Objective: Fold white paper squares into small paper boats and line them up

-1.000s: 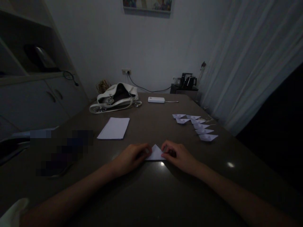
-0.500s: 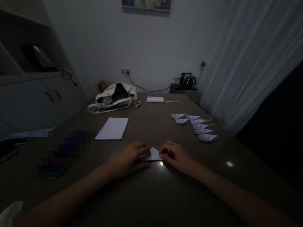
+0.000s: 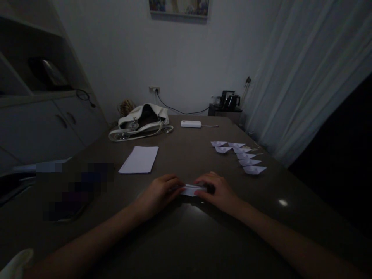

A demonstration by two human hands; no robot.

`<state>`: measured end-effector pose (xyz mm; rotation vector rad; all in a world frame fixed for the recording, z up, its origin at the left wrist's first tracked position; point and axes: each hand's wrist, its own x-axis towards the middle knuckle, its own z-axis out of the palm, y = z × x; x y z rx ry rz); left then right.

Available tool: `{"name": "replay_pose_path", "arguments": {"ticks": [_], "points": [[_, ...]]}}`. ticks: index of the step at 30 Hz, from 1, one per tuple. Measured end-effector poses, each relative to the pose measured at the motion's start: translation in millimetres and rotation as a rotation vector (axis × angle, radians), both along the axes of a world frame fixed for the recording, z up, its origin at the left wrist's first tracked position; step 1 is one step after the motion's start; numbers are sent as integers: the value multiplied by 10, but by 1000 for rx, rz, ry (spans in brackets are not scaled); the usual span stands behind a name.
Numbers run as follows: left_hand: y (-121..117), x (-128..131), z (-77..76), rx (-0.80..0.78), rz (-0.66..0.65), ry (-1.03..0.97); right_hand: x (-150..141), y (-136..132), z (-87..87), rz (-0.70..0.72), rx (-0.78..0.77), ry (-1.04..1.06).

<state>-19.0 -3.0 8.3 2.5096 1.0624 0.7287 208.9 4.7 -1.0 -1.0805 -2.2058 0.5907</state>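
Note:
Between my two hands is a small piece of folded white paper (image 3: 190, 190), held close above the table near its front. My left hand (image 3: 162, 192) grips its left end between thumb and fingers. On the right end, my right hand (image 3: 216, 190) pinches with thumb and fingertips. The paper's ends are partly hidden by my fingers. To the right, several folded white paper boats (image 3: 255, 169) stand in a loose group. A stack of white paper (image 3: 140, 159) lies beyond my left hand.
A white handbag (image 3: 145, 120) rests at the table's far left. Near the far edge lies a white power bank (image 3: 191, 124) with a short cable. A blurred-out item (image 3: 78, 193) is on the left. Behind stands a black kettle (image 3: 231, 101); a pale curtain (image 3: 279, 85) hangs at right.
The folded paper has been tipped, so its pointed triangle no longer shows and a narrow strip with a long edge faces me. Both hands have shifted their grip slightly.

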Motion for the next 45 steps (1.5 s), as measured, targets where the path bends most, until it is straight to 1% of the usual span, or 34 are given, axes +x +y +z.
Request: {"name": "replay_pose_path", "arguments": {"ticks": [5,11,13,17,19,22,25,29,33,39,41,45], "points": [[-17,15,21,-64,62,-104,2,-9,-3,28,-128,64],[-36,44,50,-160,104,-151,-9,24,-63,-35,-232,203],[-45,57,68,-221,94,-161,-17,26,-74,-29,-284,271],[-70,88,88,-409,53,-176,-43,-6,-59,6,-387,360],[-82,103,80,-483,38,-171,-57,-20,-50,12,-434,406],[-92,115,48,-546,29,-160,-74,-15,-65,15,-496,500],[-85,118,14,-586,43,-179,-82,7,-100,13,-555,587],[-69,129,-2,-622,81,-219,-82,4,-116,-42,-627,654],[-81,142,13,-669,100,-249,-82,-16,-102,-62,-618,656],[-127,162,88,-732,102,-278,-90,-22,-92,-20,-547,614],[-141,169,82,-774,94,-267,-101,-44,-81,9,-526,598],[-186,180,14,-853,88,-238,-140,-130,-40,82,-474,532]]}}
